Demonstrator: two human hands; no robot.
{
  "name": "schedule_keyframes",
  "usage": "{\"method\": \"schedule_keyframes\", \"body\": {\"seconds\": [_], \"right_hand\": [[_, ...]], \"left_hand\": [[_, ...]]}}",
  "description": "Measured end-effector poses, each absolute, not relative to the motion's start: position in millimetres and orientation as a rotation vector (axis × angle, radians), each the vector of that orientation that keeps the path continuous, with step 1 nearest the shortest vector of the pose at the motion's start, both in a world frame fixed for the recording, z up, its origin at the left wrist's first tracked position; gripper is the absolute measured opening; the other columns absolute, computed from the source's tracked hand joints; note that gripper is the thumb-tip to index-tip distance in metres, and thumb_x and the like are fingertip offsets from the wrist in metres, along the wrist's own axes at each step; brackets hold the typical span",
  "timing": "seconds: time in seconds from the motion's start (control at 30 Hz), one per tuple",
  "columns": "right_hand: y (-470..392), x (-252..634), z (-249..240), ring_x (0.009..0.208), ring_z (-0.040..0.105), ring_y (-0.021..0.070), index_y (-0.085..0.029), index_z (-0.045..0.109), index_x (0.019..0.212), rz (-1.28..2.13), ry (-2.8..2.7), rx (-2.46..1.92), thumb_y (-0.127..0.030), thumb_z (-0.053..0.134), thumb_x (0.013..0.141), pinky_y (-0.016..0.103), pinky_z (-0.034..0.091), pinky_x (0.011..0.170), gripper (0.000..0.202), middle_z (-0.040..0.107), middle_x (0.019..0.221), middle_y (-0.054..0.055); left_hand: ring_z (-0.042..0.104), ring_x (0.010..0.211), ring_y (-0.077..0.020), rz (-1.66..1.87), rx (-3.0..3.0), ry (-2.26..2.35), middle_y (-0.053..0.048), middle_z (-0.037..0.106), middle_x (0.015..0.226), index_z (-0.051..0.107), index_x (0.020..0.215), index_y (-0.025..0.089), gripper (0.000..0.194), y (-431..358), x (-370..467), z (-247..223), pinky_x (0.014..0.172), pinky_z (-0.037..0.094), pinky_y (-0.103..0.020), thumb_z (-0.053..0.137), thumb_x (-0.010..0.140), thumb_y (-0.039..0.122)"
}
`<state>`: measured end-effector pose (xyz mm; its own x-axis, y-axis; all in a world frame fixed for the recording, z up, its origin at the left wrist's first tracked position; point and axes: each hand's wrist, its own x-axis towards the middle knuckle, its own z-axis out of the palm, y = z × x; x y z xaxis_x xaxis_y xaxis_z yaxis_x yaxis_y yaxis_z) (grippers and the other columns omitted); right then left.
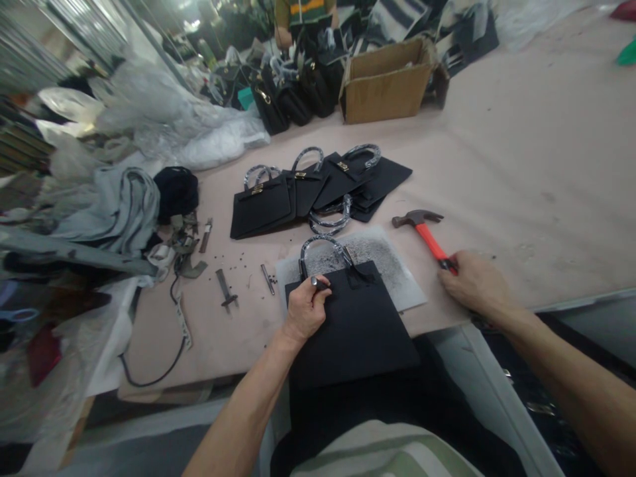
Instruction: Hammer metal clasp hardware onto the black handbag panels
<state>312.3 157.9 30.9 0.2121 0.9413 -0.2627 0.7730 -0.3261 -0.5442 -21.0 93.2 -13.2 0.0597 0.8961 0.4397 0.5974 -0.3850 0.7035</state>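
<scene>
My left hand (304, 310) is closed around a short metal punch (320, 283), just over a black bag panel (355, 338). The panel has a plastic-wrapped handle (322, 240) at its far end and overhangs the table's near edge. Under its far part lies a pale board (392, 265) covered in dark marks. At the right, my right hand (470, 281) grips the red-and-black handle of a claw hammer (431, 240); its head is over the table, away from the panel. Whether the punch tip touches the leather is hidden by my fingers.
Several black bag panels with wrapped handles (263, 209) overlap farther back. A cardboard box (385, 89) and black bags (293, 99) stand behind them, near another person (303, 13). To the left are a caliper-like tool (226, 290), a metal rod (267, 279), a cable (159, 381) and grey cloth (124, 209).
</scene>
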Motion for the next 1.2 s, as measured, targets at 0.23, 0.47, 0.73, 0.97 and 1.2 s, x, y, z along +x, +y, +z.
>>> {"method": "schedule_keyframes", "body": {"seconds": [0.23, 0.47, 0.73, 0.97, 1.2], "right_hand": [[157.4, 278.6, 76.0, 0.044, 0.029, 0.0081, -0.022, 0.043, 0.078, 1.641, -0.979, -1.802, -0.023, 0.045, 0.090, 0.021, 0.026, 0.043, 0.012, 0.038, 0.061, -0.006], [109.1, 255.2, 140.3, 0.044, 0.042, 0.0133, -0.024, 0.053, 0.081, 0.658, -1.942, -1.426, -0.058, 0.041, 0.098, 0.028, 0.030, 0.044, 0.040, 0.047, 0.054, -0.003], [96.2, 243.5, 160.3, 0.038, 0.039, 0.0141, -0.027, 0.047, 0.074, 0.135, -2.404, -1.192, -0.046, 0.037, 0.103, 0.032, 0.024, 0.045, 0.036, 0.051, 0.051, -0.002], [86.5, 237.5, 150.8, 0.036, 0.040, 0.0150, -0.027, 0.046, 0.072, 0.096, -2.418, -1.086, -0.037, 0.038, 0.102, 0.031, 0.023, 0.042, 0.032, 0.052, 0.048, -0.001], [89.1, 236.5, 157.4, 0.039, 0.042, 0.0154, -0.028, 0.045, 0.078, 0.167, -2.158, -1.300, -0.044, 0.032, 0.103, 0.030, 0.027, 0.045, 0.033, 0.047, 0.049, -0.002]], "left_hand": [[0.070, 0.075, -0.0161, 1.283, 1.967, 1.498, -0.003, 0.071, 0.086, 0.064, 0.096, 0.020, 0.011, 92.1, -16.5, -12.6, 0.074, 0.056, -0.025, 0.057, 0.089, 0.015], [0.071, 0.082, -0.0176, 1.273, 1.932, 1.495, -0.004, 0.071, 0.087, 0.063, 0.095, 0.019, 0.012, 92.9, -14.2, -12.1, 0.080, 0.056, -0.027, 0.057, 0.088, 0.013], [0.069, 0.078, -0.0178, 1.299, 1.947, 1.482, -0.003, 0.069, 0.083, 0.063, 0.091, 0.020, 0.009, 93.3, -12.8, -12.3, 0.075, 0.056, -0.028, 0.058, 0.088, 0.013], [0.069, 0.077, -0.0182, 1.317, 2.003, 1.508, -0.003, 0.069, 0.081, 0.063, 0.089, 0.020, 0.012, 94.6, -13.3, -13.4, 0.074, 0.057, -0.027, 0.060, 0.085, 0.010], [0.069, 0.078, -0.0179, 1.278, 1.998, 1.495, -0.003, 0.068, 0.082, 0.062, 0.091, 0.019, 0.008, 93.7, -13.6, -13.0, 0.075, 0.056, -0.028, 0.058, 0.089, 0.013]]}}
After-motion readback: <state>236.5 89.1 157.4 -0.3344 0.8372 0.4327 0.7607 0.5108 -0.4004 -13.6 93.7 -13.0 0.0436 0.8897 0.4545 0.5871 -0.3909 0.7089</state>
